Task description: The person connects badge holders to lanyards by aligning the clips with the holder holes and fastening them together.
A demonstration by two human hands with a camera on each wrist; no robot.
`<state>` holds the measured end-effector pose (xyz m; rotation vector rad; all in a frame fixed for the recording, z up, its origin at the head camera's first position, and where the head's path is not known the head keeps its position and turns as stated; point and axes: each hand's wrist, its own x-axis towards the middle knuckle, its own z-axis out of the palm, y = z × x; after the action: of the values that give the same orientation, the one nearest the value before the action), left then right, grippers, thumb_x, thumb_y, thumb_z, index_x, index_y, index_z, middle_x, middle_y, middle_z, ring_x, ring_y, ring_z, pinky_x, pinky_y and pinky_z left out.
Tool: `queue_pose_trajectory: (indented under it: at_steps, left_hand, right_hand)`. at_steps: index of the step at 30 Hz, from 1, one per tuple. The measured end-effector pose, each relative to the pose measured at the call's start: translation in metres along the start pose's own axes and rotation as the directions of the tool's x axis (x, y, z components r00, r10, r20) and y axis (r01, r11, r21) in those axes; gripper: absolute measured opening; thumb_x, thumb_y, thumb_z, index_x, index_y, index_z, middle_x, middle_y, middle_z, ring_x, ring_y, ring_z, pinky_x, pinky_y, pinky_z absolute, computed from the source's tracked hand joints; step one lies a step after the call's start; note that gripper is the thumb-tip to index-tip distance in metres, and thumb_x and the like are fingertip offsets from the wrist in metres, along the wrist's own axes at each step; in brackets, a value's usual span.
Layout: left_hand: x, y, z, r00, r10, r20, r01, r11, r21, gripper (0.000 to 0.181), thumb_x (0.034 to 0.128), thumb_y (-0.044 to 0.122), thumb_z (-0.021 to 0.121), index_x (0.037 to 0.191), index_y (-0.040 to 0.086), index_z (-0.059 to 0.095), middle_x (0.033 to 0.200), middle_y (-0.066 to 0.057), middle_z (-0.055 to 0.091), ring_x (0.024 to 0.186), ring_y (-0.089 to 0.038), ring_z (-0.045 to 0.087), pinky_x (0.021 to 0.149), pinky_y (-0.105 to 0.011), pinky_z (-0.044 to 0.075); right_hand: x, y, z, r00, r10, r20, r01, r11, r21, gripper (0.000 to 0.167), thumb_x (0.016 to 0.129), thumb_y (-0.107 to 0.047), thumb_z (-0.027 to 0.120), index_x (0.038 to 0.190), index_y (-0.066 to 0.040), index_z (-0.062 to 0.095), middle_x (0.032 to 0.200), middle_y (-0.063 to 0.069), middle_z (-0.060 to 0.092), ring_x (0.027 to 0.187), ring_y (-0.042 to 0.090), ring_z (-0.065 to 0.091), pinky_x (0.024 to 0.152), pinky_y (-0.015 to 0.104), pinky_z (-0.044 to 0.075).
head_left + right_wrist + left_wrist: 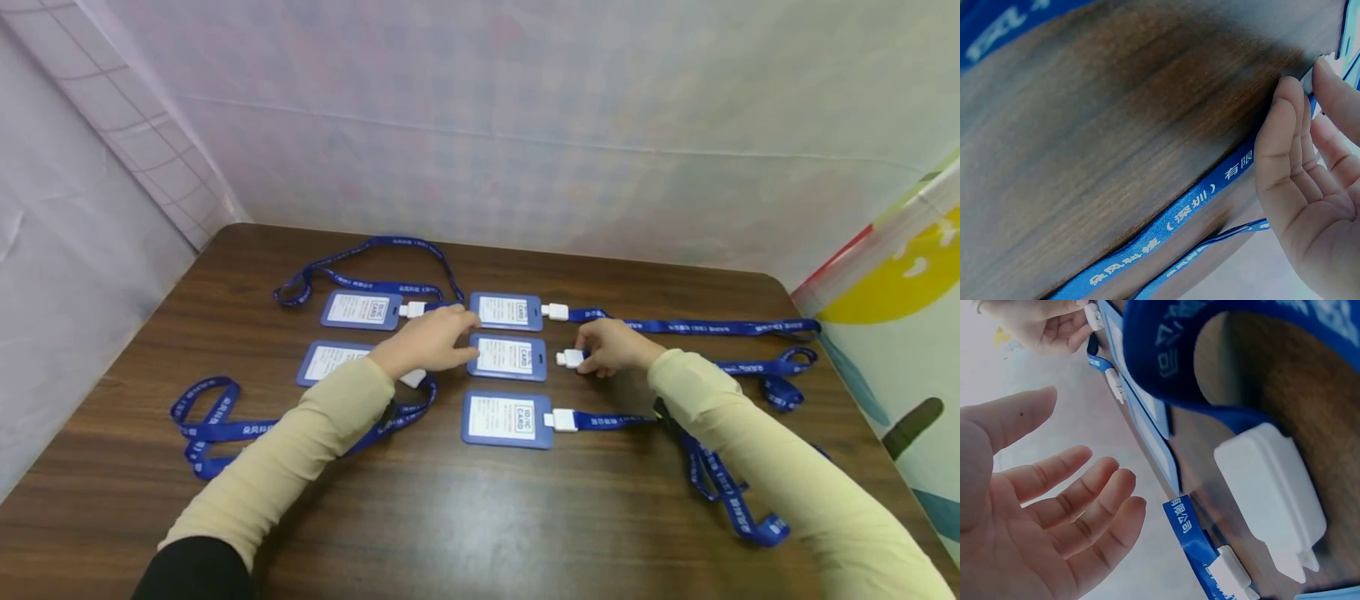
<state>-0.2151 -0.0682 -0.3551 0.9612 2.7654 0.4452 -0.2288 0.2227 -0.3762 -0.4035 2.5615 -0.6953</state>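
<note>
A pale cloth hangs behind a dark wood-grain surface, on which printed blue lanyards trail left and right. The left hand reaches over the middle, its fingers apart and loosely bent, near the left edge of the central blue ID card holder; whether the thumb touches that edge I cannot tell. The right hand has its fingers clamped on a white lanyard clip at the holder's slotted right end, a gap between them. Directly above and below lie two matching holders, each with its own clip at the slot; two more lie to the left. The smallest piece is the pinched white lanyard clip.
</note>
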Motion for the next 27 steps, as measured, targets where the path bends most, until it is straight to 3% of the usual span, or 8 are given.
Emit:
queue_pose_trajectory:
  at_steps: [6, 13, 27]
  left_hand:
    - [0.01, -0.003, -0.001, 0.998, -0.019, 0.058, 0.018, 1.0, 0.018, 0.055, 0.0815, 0.028, 0.067, 0.126, 0.0, 0.05, 0.12, -0.018, 0.051, 0.102, -0.029, 0.054, 0.088, -0.039, 0.046]
    - [0.022, -0.005, 0.003, 0.987, -0.056, 0.154, 0.056, 0.998, 0.003, 0.068, 0.0758, 0.029, 0.072, 0.131, 0.001, 0.044, 0.131, -0.02, 0.042, 0.114, -0.031, 0.047, 0.097, -0.041, 0.039]
    - [0.037, -0.015, 0.009, 0.983, 0.039, 0.178, -0.041, 0.999, 0.006, 0.065, 0.0699, 0.026, 0.077, 0.121, -0.004, 0.051, 0.118, -0.019, 0.05, 0.109, -0.03, 0.049, 0.097, -0.038, 0.038]
  right_hand:
    - [0.002, -0.004, -0.002, 1.0, 0.008, 0.028, -0.008, 1.0, -0.001, 0.023, 0.073, -0.004, 0.073, 0.087, 0.001, 0.056, 0.059, 0.008, 0.059, 0.049, 0.016, 0.058, 0.047, 0.032, 0.052]
    - [0.003, -0.008, -0.005, 0.998, 0.041, 0.055, -0.039, 0.998, -0.041, 0.022, 0.073, -0.005, 0.074, 0.086, 0.0, 0.056, 0.06, 0.007, 0.059, 0.05, 0.016, 0.058, 0.048, 0.031, 0.052]
    - [0.005, -0.006, -0.005, 0.999, 0.018, 0.051, -0.016, 0.999, -0.041, 0.022, 0.071, -0.004, 0.075, 0.084, 0.0, 0.057, 0.062, 0.008, 0.059, 0.049, 0.016, 0.058, 0.047, 0.03, 0.052]
